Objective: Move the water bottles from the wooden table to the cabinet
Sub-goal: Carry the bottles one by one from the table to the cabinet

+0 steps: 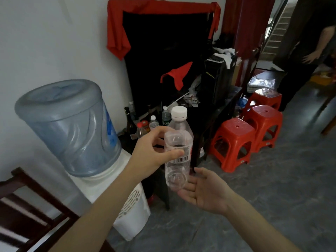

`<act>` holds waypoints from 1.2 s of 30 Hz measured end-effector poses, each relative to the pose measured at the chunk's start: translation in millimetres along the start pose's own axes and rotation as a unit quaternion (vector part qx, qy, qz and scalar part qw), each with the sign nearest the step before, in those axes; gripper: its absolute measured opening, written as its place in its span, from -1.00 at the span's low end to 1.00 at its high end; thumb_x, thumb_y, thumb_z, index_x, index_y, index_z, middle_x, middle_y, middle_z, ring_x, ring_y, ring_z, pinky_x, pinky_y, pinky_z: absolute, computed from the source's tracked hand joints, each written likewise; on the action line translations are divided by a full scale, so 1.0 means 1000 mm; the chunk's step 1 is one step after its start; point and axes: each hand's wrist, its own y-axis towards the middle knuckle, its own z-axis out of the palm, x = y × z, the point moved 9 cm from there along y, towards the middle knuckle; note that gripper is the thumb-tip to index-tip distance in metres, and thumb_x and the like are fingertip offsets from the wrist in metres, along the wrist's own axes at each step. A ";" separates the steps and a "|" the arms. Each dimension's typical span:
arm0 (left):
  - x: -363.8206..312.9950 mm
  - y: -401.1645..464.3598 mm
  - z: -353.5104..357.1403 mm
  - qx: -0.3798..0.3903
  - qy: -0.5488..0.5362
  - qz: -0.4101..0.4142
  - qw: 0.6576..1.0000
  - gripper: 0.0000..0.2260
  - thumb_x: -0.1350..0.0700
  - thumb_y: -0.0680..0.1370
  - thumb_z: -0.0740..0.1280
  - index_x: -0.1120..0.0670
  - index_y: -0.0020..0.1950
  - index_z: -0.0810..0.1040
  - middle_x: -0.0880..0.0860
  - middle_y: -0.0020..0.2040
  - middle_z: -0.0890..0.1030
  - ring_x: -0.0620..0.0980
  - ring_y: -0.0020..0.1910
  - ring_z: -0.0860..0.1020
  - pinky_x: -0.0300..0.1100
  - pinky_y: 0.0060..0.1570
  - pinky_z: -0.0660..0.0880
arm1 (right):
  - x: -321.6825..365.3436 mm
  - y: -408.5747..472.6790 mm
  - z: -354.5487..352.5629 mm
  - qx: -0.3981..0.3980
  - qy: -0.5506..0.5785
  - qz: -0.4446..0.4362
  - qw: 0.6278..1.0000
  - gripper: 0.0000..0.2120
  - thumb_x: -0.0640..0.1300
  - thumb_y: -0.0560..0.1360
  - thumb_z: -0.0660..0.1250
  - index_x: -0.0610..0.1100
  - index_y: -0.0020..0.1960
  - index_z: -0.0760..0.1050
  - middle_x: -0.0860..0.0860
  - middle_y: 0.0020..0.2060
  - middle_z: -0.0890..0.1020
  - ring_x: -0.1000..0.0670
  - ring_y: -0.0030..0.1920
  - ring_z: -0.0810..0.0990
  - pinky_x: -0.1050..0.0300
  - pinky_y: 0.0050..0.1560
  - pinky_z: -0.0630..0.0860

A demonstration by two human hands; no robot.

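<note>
My left hand (154,148) grips a clear plastic water bottle (179,135) with a white cap around its labelled middle, holding it upright in the air. Just under the bottle's base hovers my right hand (203,190), palm up with its fingers spread, holding nothing. Behind the bottle stands the dark cabinet (214,113), a low black unit along the wall. Several bottles (153,122) stand on its near left end, some clear with white caps, one dark glass.
A water dispenser (76,128) with a big blue jug stands at the left. Three red plastic stools (236,140) sit right of the cabinet. A dark wooden chair (27,206) fills the lower left corner. Another person (309,51) stands at the far right. The floor is grey.
</note>
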 end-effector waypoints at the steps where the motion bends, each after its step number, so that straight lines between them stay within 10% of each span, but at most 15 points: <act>1: 0.003 0.012 0.001 -0.013 0.001 0.001 1.000 -0.55 -0.13 0.28 0.58 -0.15 0.13 0.58 -0.11 0.04 0.71 -0.09 0.05 0.69 -0.03 0.11 0.65 | 0.013 0.006 -0.003 0.005 -0.006 0.001 1.000 -0.47 0.06 0.64 0.06 -0.33 0.30 0.53 -0.29 0.23 0.61 -0.22 0.14 0.66 0.01 0.17 0.53; 14: 0.101 0.134 -0.003 -0.099 0.004 -0.057 0.994 -0.59 0.12 0.38 0.61 -0.08 0.14 0.55 -0.04 0.06 0.69 -0.01 0.08 0.67 -0.22 -0.01 0.62 | 0.111 0.124 -0.037 -0.030 -0.013 0.069 0.997 -0.51 0.03 0.61 0.11 -0.32 0.05 0.65 -0.28 0.21 0.63 -0.21 0.17 0.62 0.02 0.00 0.61; 36: 0.358 0.290 0.013 -0.087 0.014 -0.202 0.975 -0.44 0.12 0.36 0.65 -0.01 0.24 0.44 -0.16 0.18 0.59 -0.22 0.21 0.57 -0.24 0.22 0.55 | 0.211 0.413 -0.137 -0.224 0.019 0.184 0.957 -0.45 0.11 0.66 0.07 -0.34 0.33 0.44 -0.33 0.15 0.58 -0.29 0.12 0.58 -0.11 0.07 0.53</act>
